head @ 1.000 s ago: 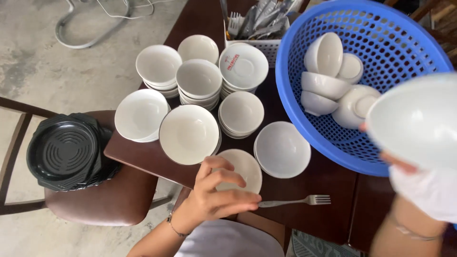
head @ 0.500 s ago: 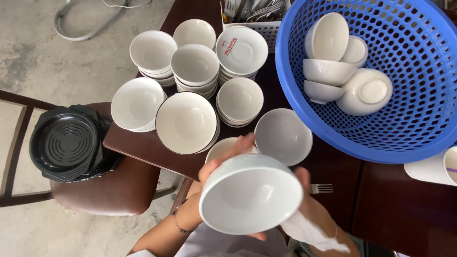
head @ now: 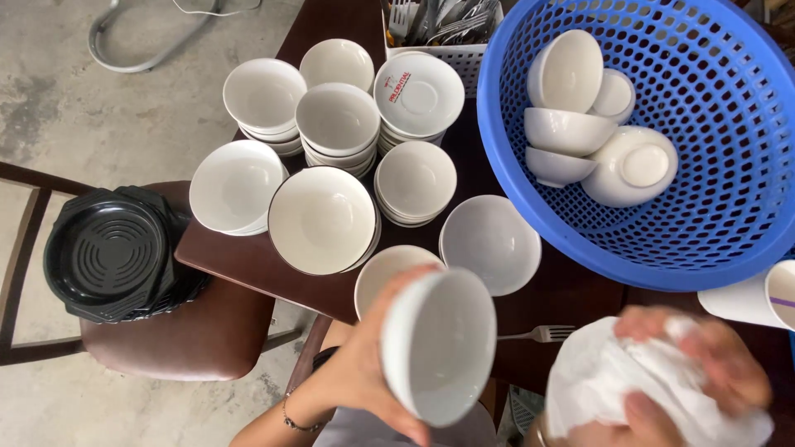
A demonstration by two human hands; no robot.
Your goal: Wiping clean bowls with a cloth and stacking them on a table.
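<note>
My left hand [head: 356, 372] grips a white bowl [head: 439, 343] by its rim, tilted on its side with the hollow facing me, just below the table's near edge. My right hand [head: 704, 368] is bunched around a crumpled white cloth [head: 629, 389] at the lower right, a little apart from the bowl. Directly behind the held bowl, another white bowl [head: 385, 269] sits on the dark wooden table [head: 248, 261].
Several stacks of white bowls [head: 335, 120] and plates cover the table. A blue perforated basket [head: 729, 165] at right holds more bowls. A fork [head: 538, 334] lies near the edge. Black trays [head: 112, 252] rest on a brown chair at left. A cutlery holder [head: 439, 25] stands at the back.
The bowl has passed into my left hand and tilted onto its side. My right hand has drawn away to the right with the white cloth.
</note>
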